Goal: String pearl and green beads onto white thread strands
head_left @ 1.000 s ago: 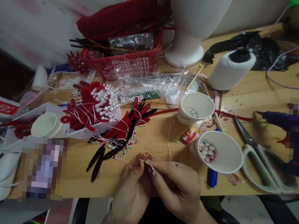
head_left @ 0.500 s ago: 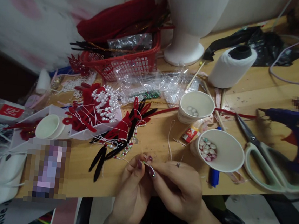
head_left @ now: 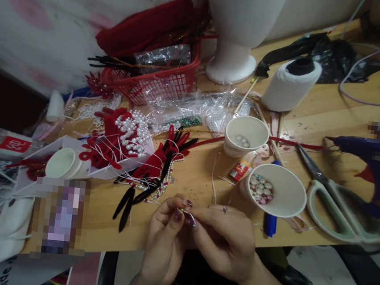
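Observation:
My left hand (head_left: 167, 234) and my right hand (head_left: 226, 240) meet at the fingertips over the front edge of the wooden table (head_left: 100, 232). Both are pinched closed on something tiny, with a small greenish bead-like spot between them; the rest is hidden by the fingers. Right of my hands stands a paper cup (head_left: 286, 192) with white and pink beads inside. Behind it, another paper cup (head_left: 246, 132) holds a few pale beads. Left of my hands lie red and black fuzzy loops (head_left: 159, 166) with thin bead strands.
Scissors (head_left: 323, 182) and a blue glue gun (head_left: 376, 165) lie at the right. Farther back are a white thread cone (head_left: 291, 87), a white foam head stand (head_left: 232, 66) and a red basket (head_left: 162, 84). A white tray (head_left: 130, 166) holds red pieces and pearls.
The view has shifted slightly, so the things on the right appear a little farther left. Both hands keep their pinch, with only slight finger movement.

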`<state>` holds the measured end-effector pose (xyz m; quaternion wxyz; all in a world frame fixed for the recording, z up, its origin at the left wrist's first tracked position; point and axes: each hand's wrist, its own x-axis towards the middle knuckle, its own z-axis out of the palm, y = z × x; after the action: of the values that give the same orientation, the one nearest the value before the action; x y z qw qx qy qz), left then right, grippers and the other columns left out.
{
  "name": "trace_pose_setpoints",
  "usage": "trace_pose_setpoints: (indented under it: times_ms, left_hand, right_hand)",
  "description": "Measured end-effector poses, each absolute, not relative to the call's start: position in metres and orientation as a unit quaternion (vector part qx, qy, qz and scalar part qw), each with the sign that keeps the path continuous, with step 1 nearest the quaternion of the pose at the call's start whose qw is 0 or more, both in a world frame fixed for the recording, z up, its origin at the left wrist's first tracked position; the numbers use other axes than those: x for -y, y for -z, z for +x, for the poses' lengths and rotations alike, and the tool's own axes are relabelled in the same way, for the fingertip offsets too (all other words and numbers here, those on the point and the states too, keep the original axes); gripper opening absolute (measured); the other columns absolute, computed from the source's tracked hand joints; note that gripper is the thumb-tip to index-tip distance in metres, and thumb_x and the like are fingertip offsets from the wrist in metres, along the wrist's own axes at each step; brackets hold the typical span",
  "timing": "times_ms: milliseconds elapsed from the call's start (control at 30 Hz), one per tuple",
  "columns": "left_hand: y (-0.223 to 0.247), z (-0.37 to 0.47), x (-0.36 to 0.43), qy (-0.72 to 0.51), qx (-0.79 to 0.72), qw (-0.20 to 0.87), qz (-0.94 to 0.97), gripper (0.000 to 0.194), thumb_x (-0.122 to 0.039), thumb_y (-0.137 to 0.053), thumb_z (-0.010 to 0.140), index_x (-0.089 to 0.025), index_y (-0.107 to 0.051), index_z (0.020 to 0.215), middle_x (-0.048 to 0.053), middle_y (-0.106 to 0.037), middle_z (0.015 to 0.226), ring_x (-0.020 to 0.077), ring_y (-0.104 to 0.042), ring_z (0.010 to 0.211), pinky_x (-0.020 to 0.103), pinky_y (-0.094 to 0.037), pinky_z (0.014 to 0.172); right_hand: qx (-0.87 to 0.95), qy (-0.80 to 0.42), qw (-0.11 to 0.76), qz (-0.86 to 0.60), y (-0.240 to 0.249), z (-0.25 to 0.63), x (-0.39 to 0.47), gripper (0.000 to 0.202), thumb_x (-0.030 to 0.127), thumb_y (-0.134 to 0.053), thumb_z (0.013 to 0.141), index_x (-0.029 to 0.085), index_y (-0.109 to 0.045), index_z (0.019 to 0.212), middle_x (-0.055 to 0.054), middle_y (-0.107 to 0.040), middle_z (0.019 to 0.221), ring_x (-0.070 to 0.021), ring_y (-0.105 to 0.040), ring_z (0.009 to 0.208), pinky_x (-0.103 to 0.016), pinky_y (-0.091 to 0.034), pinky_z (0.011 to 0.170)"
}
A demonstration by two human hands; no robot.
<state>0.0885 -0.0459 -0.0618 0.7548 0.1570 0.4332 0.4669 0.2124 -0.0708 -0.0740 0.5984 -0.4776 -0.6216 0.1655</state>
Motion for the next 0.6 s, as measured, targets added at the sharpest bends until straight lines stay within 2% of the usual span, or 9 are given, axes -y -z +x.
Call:
trace_pose_setpoints:
  times_ms: [167, 300, 433, 600]
  left_hand:
    - [0.063, 0.087, 0.044, -0.5, -0.416, 0.715, 0.257, 0.022, -0.029, -0.098, 0.061, -0.022, -0.08, 0.072, 0.0, -0.076, 0.077, 0.01, -0.073, 0.072, 0.013, -0.059, 0.069]
    - [0.068, 0.078, 0.041, -0.513, -0.397, 0.649, 0.399, 0.011, -0.027, -0.09, 0.073, -0.025, -0.081, 0.078, -0.001, -0.075, 0.083, 0.0103, -0.073, 0.08, 0.015, -0.059, 0.077]
    - [0.067, 0.065, 0.034, -0.482, -0.366, 0.597, 0.527, 0.009, -0.022, -0.084, 0.082, -0.03, -0.082, 0.087, -0.002, -0.076, 0.088, 0.0097, -0.072, 0.087, 0.015, -0.057, 0.082]
    - [0.059, 0.054, 0.024, -0.428, -0.344, 0.612, 0.57, 0.011, -0.021, -0.083, 0.082, -0.03, -0.083, 0.088, -0.002, -0.075, 0.088, 0.0097, -0.071, 0.086, 0.016, -0.057, 0.082]
  right_hand:
    - [0.622, -0.162, 0.601, -0.475, 0.075, 0.211, 0.072, 0.013, 0.011, -0.058, 0.092, 0.015, -0.069, 0.097, -0.002, -0.076, 0.069, -0.0107, -0.065, 0.05, -0.022, -0.048, 0.05]
    - [0.625, -0.162, 0.602, -0.47, 0.074, 0.21, 0.072, 0.013, 0.01, -0.057, 0.091, 0.012, -0.069, 0.091, -0.001, -0.07, 0.061, -0.01, -0.057, 0.045, -0.023, -0.041, 0.047]
    - [0.627, -0.168, 0.608, -0.457, 0.074, 0.211, 0.072, 0.012, 0.009, -0.057, 0.089, 0.013, -0.068, 0.09, 0.001, -0.065, 0.059, -0.0094, -0.05, 0.044, -0.025, -0.035, 0.045]
    - [0.643, -0.173, 0.6, -0.442, 0.074, 0.214, 0.072, 0.016, 0.006, -0.055, 0.089, 0.014, -0.068, 0.093, 0.003, -0.064, 0.061, -0.0086, -0.045, 0.044, -0.026, -0.031, 0.045]
